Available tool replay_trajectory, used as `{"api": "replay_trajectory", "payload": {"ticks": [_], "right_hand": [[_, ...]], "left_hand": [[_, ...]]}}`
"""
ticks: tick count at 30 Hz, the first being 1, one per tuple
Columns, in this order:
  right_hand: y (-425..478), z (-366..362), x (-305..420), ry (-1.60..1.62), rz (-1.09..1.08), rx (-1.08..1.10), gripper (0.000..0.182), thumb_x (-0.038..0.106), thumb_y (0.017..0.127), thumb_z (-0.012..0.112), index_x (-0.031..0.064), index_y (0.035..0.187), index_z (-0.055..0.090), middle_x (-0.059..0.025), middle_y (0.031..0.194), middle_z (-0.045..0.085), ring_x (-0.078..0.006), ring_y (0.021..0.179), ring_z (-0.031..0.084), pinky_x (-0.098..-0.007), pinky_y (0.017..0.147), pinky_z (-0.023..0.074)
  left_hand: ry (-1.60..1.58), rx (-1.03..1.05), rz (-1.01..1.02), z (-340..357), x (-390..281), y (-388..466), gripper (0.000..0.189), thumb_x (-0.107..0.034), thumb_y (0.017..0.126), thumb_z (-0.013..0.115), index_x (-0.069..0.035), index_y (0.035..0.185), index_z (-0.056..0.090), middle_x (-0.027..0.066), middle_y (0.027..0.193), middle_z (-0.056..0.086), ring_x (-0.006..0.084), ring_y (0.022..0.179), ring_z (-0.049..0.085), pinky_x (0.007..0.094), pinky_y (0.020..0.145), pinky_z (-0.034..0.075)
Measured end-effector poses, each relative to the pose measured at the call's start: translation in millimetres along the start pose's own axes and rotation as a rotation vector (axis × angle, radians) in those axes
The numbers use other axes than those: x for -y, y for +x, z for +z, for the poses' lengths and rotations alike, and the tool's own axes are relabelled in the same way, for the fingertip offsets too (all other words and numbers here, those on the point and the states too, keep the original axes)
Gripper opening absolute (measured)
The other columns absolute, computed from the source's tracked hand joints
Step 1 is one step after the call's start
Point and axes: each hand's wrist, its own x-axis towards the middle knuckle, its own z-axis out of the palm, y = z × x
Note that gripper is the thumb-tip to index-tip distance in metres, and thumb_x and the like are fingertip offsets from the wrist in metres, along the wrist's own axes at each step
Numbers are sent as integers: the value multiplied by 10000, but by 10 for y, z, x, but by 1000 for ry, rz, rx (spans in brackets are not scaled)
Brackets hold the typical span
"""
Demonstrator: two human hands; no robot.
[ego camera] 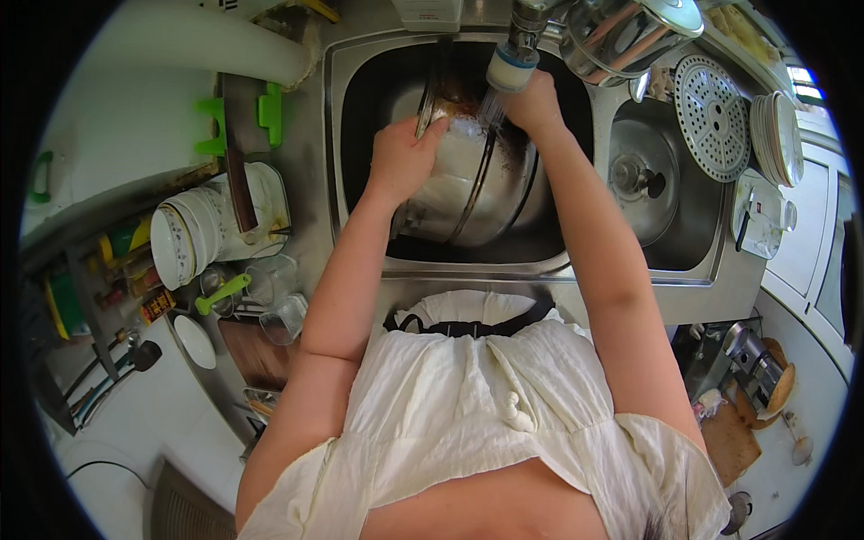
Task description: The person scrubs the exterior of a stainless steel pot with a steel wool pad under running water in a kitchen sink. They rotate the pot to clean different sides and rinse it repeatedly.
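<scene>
A large stainless steel pot [466,182] with dark stains lies tilted on its side in the left basin of a steel sink [472,272]. My left hand [410,156] grips its rim, thumb on the outside. My right hand [536,101] is at the pot's far right side, partly behind the faucet head; its fingers are hidden, so I cannot tell whether it holds anything. Water runs from the white and blue faucet filter [511,67] onto the pot's wall. Dark brown residue shows beneath the stream.
A pot lid [641,179] lies in the right basin. Beside it stand a perforated steamer plate [713,118] and stacked plates [769,138]. Left of the sink are a cleaver [241,155] in a green holder, stacked bowls [185,233] and clear containers [282,318]. A glass-walled canister [617,40] stands behind.
</scene>
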Motion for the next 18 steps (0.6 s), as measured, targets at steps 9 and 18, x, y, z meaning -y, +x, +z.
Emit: {"api": "replay_trajectory", "payload": {"ticks": [9, 18], "right_hand": [[-645, -102, -399, 565, 555, -259, 290, 275, 861, 579, 40, 1022, 630, -101, 894, 645, -221, 842, 586, -316, 756, 450], [-1014, -170, -313, 1129, 720, -385, 265, 222, 864, 587, 5, 1014, 615, -58, 864, 625, -146, 763, 576, -280, 701, 457]], "left_hand": [[-90, 40, -47, 103, 60, -269, 283, -260, 879, 593, -7, 753, 580, 25, 533, 429, 97, 533, 349, 280, 500, 352], [-170, 44, -62, 117, 141, -243, 297, -282, 880, 600, -14, 753, 600, -31, 551, 443, 64, 544, 361, 256, 501, 345]]}}
